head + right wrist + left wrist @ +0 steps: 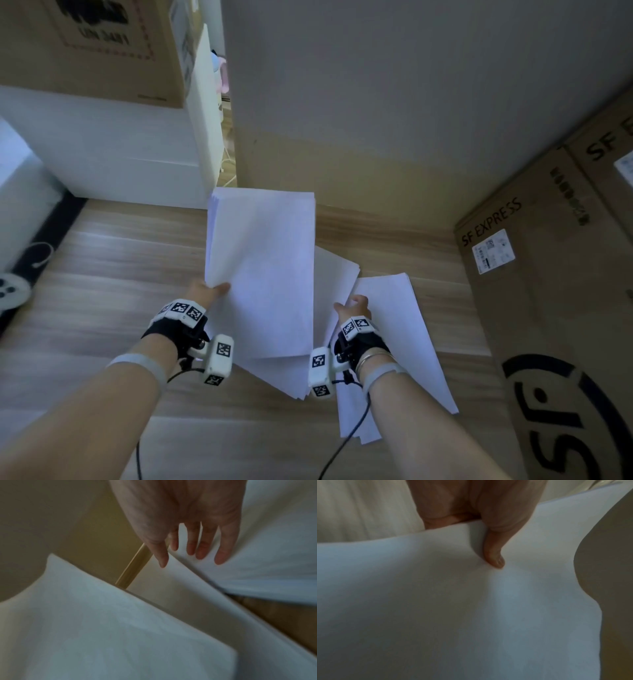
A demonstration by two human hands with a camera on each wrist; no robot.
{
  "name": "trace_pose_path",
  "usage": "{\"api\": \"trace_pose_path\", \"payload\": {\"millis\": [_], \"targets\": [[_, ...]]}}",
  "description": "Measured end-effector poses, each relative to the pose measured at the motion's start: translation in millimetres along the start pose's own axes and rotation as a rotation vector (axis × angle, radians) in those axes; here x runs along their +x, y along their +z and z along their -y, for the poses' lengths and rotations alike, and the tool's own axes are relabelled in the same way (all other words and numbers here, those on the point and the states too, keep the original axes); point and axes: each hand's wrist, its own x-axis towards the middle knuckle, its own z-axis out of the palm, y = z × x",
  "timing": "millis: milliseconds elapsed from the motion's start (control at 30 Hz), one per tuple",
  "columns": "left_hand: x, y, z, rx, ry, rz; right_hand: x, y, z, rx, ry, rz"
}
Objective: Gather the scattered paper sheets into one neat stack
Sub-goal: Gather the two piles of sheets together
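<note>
Head view: left hand (209, 291) is pinching the gathered stack (263, 270); right hand (354, 306), fingers (221, 555) loosely spread, is reaching for floor sheets (394, 329), likely next to be lifted.

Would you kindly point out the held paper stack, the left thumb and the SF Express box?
held paper stack (263, 260): head view, middle of top sheet.
left thumb (494, 555): left wrist view, thumb tip pressing the paper.
SF Express box (548, 274): head view, side face.
</note>
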Motion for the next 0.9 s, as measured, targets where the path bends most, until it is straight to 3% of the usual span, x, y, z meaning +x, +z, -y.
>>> {"api": "trace_pose_path", "payload": {"millis": [167, 333, 533, 700, 900], "targets": [[-4.6, 1.7, 15.9, 0.137, -0.057, 0.039, -0.5, 12.3, 6.6, 0.175, 0.017, 0.036], [-6.8, 4.9, 15.3, 0.124, -0.058, 0.063, -8.5, 15.3, -0.5, -0.003, -0.041, 0.190], [-10.4, 7.4, 9.0, 0.126, -0.069, 0.121, 10.9, -30.5, 0.8, -0.181, -0.072, 0.015], [-11.8, 23.8, 5.7, 0.130, -0.086, 0.156, 31.5, -90.1, -21.4, -0.365, 0.049, -0.037], [-12.2, 42.9, 10.4, 0.109, -0.095, 0.183, 34.7, -102.0, -62.7, -0.362, 0.161, -0.161]]}}
